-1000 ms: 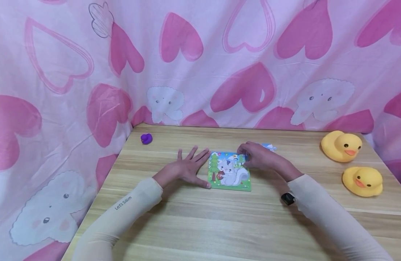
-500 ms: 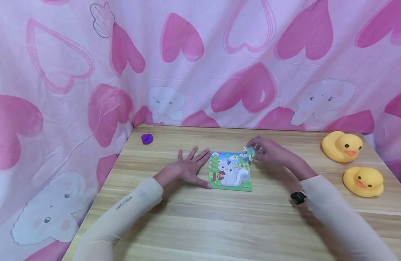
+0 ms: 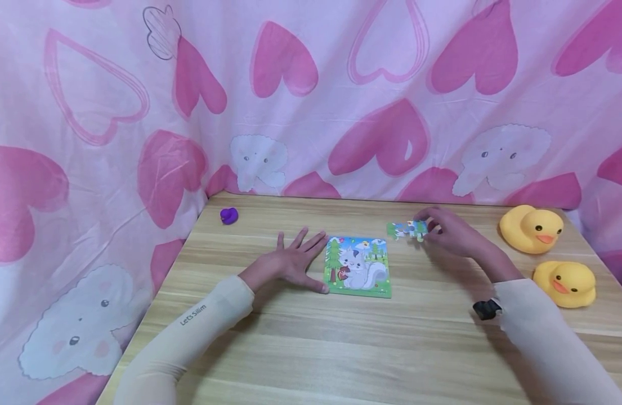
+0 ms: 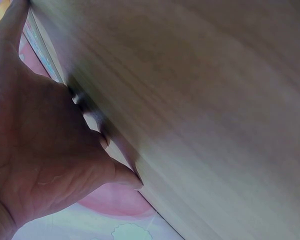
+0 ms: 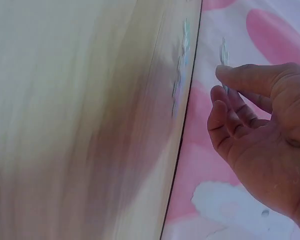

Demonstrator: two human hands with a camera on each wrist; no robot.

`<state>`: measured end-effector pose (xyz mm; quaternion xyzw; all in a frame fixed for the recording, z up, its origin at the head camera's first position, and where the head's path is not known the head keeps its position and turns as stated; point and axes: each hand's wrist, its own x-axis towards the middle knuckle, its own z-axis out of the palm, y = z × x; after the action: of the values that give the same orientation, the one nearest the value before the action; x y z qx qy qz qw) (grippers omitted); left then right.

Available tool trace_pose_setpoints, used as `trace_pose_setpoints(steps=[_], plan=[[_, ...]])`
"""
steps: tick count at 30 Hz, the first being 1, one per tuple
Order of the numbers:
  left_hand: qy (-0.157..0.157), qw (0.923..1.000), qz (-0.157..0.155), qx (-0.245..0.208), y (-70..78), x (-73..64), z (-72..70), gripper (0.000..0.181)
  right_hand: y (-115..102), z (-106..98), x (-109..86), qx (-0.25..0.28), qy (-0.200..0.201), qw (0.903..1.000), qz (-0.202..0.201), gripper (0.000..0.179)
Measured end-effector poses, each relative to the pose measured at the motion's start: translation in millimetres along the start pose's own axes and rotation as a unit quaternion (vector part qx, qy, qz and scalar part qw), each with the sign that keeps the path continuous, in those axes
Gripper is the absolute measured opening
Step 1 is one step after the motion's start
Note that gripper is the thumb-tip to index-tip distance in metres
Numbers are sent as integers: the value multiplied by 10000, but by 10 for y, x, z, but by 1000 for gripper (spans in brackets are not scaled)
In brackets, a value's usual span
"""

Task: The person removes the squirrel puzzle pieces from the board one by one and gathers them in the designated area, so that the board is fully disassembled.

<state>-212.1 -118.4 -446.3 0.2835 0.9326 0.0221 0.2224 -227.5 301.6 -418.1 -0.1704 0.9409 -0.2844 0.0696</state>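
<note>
A square jigsaw puzzle (image 3: 358, 267) with a squirrel picture lies flat in the middle of the table in the head view. My left hand (image 3: 292, 263) is spread beside its left edge, fingertips at the upper left corner and thumb at the lower left. Up and right of the puzzle, my right hand (image 3: 455, 232) pinches a puzzle piece (image 3: 419, 228) between thumb and fingers. In the right wrist view that piece (image 5: 224, 52) shows edge-on, raised above the table. Loose puzzle pieces (image 3: 395, 229) lie just left of it, partly overlapped by it in the head view.
Two yellow rubber ducks (image 3: 531, 229) sit at the table's right side, close to the right forearm. A small purple duck (image 3: 229, 215) stands at the back left. A pink curtain (image 3: 311, 135) with hearts hangs along the table's back and left edges.
My right hand has lifted a puzzle piece off the puzzle's upper right corner and carried it right and back, over by the loose pieces. My left hand has stayed in place.
</note>
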Motion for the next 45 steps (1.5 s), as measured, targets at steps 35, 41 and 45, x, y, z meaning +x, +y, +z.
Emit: trace_pose_setpoints(steps=[35,41,45], plan=[[45,9999,68,-90,25,-19,-22,131,511,-113,-111,-275,-328,9971,629,53],[-1,10000,40,-71,23,-31,-33,131,386,-90,-113,-329,-131,9985,408,53],[-7,9999,42,-126,30,-29,-40,130,237,14,-63,-166,194,9993,260,54]])
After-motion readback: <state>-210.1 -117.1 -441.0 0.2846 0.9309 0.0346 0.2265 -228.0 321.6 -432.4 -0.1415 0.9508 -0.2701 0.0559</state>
